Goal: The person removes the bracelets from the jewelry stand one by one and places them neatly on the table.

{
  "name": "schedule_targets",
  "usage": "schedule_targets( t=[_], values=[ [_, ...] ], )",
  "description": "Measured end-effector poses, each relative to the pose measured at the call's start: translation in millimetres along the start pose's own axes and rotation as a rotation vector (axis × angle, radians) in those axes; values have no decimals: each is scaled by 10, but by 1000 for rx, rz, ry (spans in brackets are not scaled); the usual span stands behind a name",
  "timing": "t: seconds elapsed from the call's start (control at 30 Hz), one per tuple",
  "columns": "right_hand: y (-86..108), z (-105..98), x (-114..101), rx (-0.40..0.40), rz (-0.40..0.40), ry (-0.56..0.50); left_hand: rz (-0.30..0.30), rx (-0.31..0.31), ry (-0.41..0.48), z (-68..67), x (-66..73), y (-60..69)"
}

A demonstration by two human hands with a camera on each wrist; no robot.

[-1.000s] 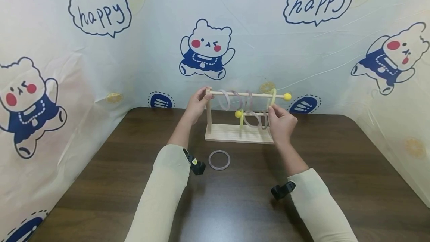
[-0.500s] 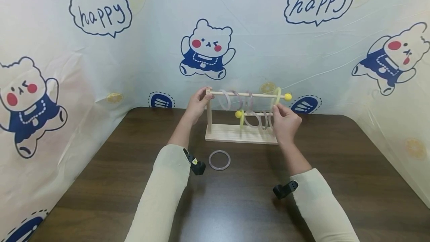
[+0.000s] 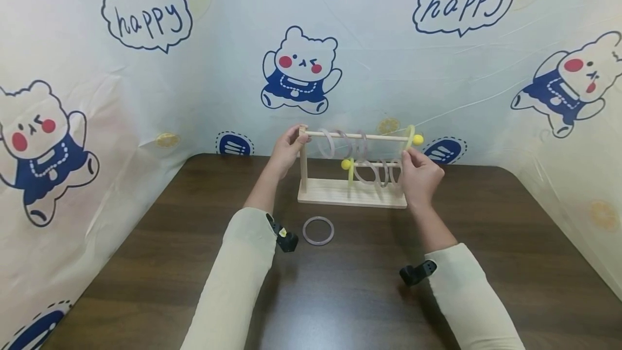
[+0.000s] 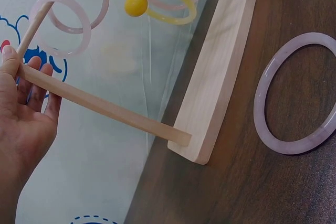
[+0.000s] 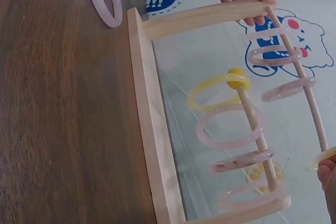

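Note:
A wooden bangle rack [image 3: 335, 193] has two rods, each tipped with a yellow ball. My left hand [image 3: 285, 151] grips the top of its left post [image 4: 105, 103]. At the right end of the upper rod, my right hand [image 3: 421, 174] pinches a yellow bangle [image 3: 411, 129], which hangs round the rod beside the yellow ball [image 3: 418, 140]. Three pale pink and lilac bangles [image 5: 287, 88] hang farther left on that rod. On the lower rod are another yellow bangle [image 5: 202, 85] and several pinkish ones [image 5: 202, 136]. In the right wrist view, the right hand is mostly cut off.
A lilac bangle [image 4: 261, 98] lies flat on the dark wooden table [image 3: 340, 296], in front of the rack. Behind the table hangs a pale curtain [image 3: 379, 69] printed with bears. Each wrist wears a small black camera [image 3: 288, 241].
My right hand has slid the yellow bangle rightward along the upper rod, up to the ball end. The left hand stays on the post, and the lilac bangle lies where it was.

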State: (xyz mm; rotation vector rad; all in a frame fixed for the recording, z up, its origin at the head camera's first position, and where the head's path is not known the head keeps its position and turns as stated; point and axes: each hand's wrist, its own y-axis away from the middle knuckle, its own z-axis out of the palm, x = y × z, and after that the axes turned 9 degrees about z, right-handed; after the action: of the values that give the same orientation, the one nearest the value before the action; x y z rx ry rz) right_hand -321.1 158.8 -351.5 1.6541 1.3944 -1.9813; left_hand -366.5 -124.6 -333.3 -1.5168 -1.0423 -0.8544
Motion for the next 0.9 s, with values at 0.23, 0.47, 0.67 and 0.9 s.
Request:
schedule_targets(
  t=[0.23,0.47,0.67,0.9],
  values=[
    [-41,-52,13,2,-8,33,4,-1,1,0,3,2],
    [-73,-90,37,32,10,54,14,-1,11,-4,-7,2],
    [-121,-139,46,61,20,58,20,-4,-4,-9,-9,5],
    [-164,-197,39,98,29,16,9,-2,8,-6,-3,-4]
  ],
)
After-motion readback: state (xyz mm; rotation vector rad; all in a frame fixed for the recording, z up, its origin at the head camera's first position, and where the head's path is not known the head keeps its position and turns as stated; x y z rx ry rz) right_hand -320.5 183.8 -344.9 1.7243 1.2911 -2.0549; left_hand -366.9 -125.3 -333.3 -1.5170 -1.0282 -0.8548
